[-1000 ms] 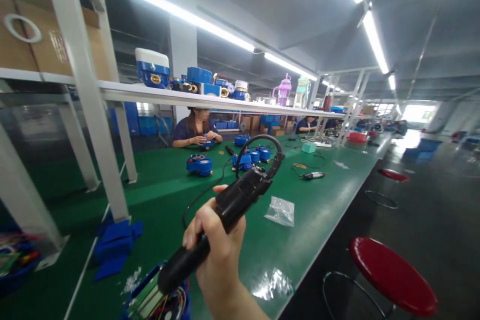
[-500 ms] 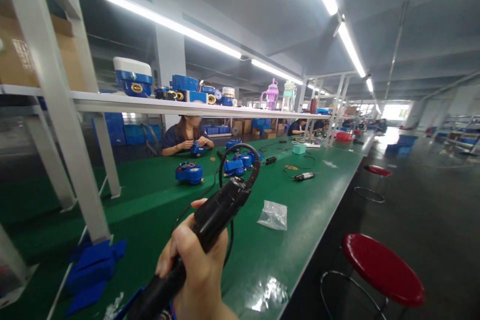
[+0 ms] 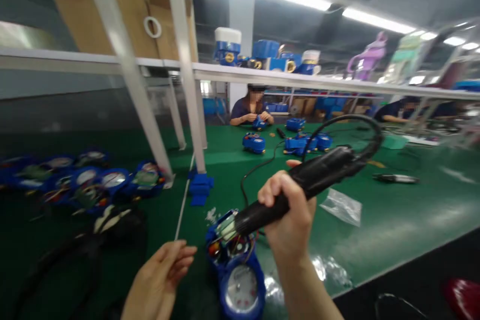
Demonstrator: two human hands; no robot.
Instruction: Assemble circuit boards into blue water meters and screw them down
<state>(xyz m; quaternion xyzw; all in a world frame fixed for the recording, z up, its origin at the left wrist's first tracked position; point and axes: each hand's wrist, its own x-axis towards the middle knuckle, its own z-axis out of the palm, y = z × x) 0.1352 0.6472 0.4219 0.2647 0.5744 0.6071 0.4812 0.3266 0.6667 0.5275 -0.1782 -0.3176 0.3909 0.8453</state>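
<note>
Your right hand [image 3: 288,215] is wrapped tight around the black power screwdriver [image 3: 296,192]. Your left hand [image 3: 159,280] is open and empty, close to the blue meter [image 3: 240,280] on the green table [image 3: 412,210]. The tool could slip and poke the little wires. It leans, tip down-left over the meter, cord end up-right.

Bare green bench mat [image 3: 408,210] lies open right; clustered blue round meters [image 3: 93,182] and white steel posts [image 3: 187,85] block left.
</note>
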